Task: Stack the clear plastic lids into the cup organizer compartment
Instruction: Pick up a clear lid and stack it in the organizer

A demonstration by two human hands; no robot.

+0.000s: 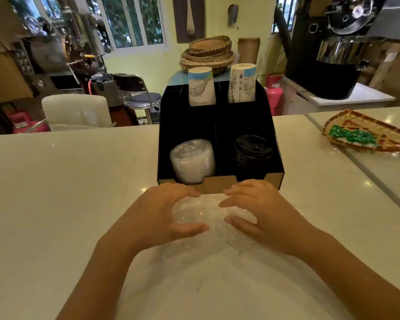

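A black cup organizer (185, 121) stands on the white counter just beyond my hands. Its front left compartment holds a stack of clear plastic lids (192, 161) lying on its side. The front right compartment holds black lids (252, 151). In front of the organizer, a loose bunch of clear lids (208, 213) rests on the counter. My left hand (162, 211) cups it from the left and my right hand (261, 211) from the right, fingers curled around it. Both hands hide parts of the bunch.
Two stacks of printed paper cups (201, 88) stand in the organizer's rear compartments. A woven tray (367, 132) with green items lies at the right on the counter (56, 181). Chairs, baskets and machines stand behind the counter.
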